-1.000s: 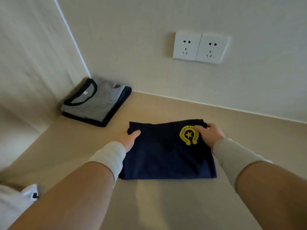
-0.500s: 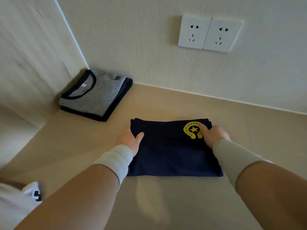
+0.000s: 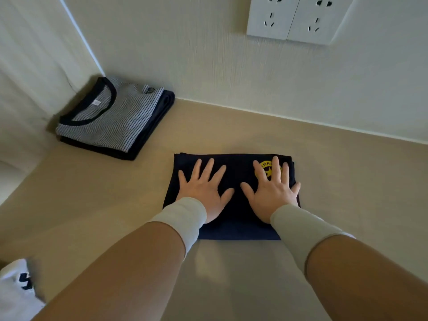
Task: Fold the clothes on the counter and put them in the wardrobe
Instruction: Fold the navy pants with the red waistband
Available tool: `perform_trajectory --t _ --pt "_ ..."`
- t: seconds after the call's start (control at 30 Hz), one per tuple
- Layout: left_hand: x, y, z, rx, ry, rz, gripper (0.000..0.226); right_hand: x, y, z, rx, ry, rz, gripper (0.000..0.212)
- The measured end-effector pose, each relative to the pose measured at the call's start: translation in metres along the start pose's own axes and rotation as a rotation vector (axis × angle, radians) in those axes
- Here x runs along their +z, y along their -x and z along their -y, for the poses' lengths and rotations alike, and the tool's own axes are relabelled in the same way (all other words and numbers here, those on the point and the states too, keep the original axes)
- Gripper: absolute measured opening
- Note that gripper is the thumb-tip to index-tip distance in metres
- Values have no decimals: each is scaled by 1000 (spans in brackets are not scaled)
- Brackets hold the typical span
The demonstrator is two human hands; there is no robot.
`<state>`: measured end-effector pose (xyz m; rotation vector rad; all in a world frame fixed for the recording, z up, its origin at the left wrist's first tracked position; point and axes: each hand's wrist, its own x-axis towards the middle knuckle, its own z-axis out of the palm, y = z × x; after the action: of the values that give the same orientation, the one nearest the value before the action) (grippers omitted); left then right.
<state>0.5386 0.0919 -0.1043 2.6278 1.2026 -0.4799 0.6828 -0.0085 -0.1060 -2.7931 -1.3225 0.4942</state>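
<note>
A folded navy garment (image 3: pixel 236 165) with a yellow star emblem lies on the beige counter (image 3: pixel 104 205) in front of me. My left hand (image 3: pixel 205 188) lies flat on its left half with fingers spread. On the right half my right hand (image 3: pixel 273 188) presses flat, fingers spread, and covers most of the emblem. A folded striped shirt (image 3: pixel 108 117) sits on top of a dark folded garment in the far left corner.
Two white wall sockets (image 3: pixel 298 17) are on the back wall above the counter. A white garment with dark print (image 3: pixel 18 290) lies at the bottom left edge. Walls close the counter at the left and back.
Both hands let go of the far edge of the navy garment and now lie flat on top of it. The camera has moved closer and lower.
</note>
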Motion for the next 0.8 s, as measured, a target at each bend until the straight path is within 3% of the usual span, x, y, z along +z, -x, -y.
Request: perform_trajectory --t 0.17,0.27,0.4,0.47,0.53,0.57,0.67,0.8 --pt "-8 -15 3 5 62 27 70 -3 -8 2 6 -3 -16 71" --pt "-6 -15 9 0 122 -49 66 -5 -11 3 9 -2 22 70" --pt "-5 -12 30 -335 366 -253 67 -20 -14 -1 -9 -97 118 59" --pt "-9 -9 37 -464 475 -308 73 -27 -7 -6 42 -272 -37 56" --pt "-15 -9 44 -575 637 -276 67 -28 5 -11 243 -447 -203 58" --pt "-19 -8 46 -631 693 -216 65 -27 8 -15 381 -518 -206 60" --pt "-27 1 55 -630 686 -23 64 -33 9 -21 590 -567 -5 62" --pt "-28 22 60 -498 878 -6 49 -51 7 -16 396 -376 215 53"
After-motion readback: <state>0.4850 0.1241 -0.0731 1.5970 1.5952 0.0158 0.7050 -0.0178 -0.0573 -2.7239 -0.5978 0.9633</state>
